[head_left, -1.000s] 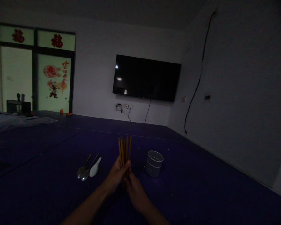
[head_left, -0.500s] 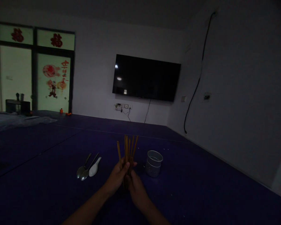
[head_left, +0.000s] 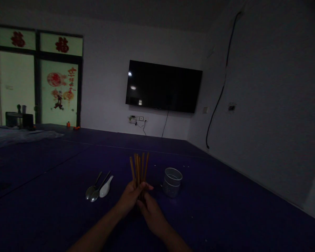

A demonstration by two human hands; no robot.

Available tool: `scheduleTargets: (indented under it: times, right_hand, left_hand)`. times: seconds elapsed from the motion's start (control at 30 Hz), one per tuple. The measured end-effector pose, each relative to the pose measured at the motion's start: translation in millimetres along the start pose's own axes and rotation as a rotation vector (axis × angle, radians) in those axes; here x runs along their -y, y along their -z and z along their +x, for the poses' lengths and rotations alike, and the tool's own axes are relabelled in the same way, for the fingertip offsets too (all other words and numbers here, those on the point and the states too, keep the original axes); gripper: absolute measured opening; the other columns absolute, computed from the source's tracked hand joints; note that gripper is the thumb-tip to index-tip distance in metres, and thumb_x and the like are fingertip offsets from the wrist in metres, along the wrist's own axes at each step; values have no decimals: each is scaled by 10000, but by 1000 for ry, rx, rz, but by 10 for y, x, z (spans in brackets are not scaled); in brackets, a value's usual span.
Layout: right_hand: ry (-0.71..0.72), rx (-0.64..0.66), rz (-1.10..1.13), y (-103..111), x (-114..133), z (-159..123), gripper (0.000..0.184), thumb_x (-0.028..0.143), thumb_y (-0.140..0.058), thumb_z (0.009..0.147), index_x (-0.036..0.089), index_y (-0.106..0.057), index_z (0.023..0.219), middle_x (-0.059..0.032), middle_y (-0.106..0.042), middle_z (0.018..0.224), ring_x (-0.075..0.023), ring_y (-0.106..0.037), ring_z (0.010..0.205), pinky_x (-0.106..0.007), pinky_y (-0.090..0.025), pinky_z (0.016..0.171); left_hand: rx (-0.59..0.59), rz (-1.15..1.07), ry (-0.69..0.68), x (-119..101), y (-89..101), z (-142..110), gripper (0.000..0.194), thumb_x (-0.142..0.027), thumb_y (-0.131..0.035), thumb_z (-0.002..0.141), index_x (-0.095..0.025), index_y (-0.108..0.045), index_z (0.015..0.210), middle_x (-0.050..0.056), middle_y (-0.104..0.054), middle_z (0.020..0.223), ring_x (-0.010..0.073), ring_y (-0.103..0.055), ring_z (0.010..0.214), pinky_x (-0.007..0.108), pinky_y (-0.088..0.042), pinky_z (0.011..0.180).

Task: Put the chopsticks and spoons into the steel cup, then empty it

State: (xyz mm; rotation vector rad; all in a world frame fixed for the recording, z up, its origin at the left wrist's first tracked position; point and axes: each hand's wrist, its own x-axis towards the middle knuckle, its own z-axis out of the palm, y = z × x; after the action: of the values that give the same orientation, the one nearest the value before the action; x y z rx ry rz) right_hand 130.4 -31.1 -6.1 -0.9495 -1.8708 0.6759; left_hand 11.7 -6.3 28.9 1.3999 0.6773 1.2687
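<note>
Several wooden chopsticks (head_left: 138, 168) stand upright in a bundle, their tops fanned slightly apart. My left hand (head_left: 132, 194) is closed around them, thumb across the front. My right hand (head_left: 151, 206) presses against the lower part of the bundle, its fingers closed around it just below the left; the chopsticks' bottom ends are hidden by the hands. To the right stands a grey metal cup-shaped holder (head_left: 172, 183) with a perforated side. On the left lie two metal spoons (head_left: 95, 194) and a white soup spoon (head_left: 106, 187), side by side.
All this is on a dark blue surface (head_left: 212, 210) with small white specks. Crumpled clear plastic (head_left: 23, 138) lies at the far left. A television (head_left: 164, 86) hangs on the back wall, and a black cable (head_left: 220, 94) runs down the right wall.
The chopsticks' tops have drawn closer together and shifted a little left. My right hand has slid slightly on the bundle. The holder and spoons have stayed in place.
</note>
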Motion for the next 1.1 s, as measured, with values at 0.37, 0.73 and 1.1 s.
scheduleTargets:
  times: [0.37,0.73,1.1]
  right_hand:
    - [-17,-41,23,-10,-83,52,177,152,-454,776,177,-590,887,-34,-619,795,-188,-587,746,-301,-467,673]
    - [-29,-102,17,-16,-168,44,167,246,-464,835,178,-588,923,-38,-631,802,-180,-577,710,-285,-444,633]
    - [-45,-21,17,48,-253,53,266,413,-452,884,180,-581,899,-7,-581,742,-152,-516,656,-259,-392,598]
  left_hand:
    - [81,67,-5,-11,-17,7,491,-622,-604,714,-150,-693,813,97,-705,942,213,-617,860,278,-436,771]
    - [33,-169,80,-4,-11,-6,539,-524,-764,598,-140,-639,953,111,-718,899,232,-648,884,305,-468,796]
    - [-13,-98,30,14,14,11,499,-514,-749,621,-134,-695,939,107,-725,869,239,-658,836,346,-482,822]
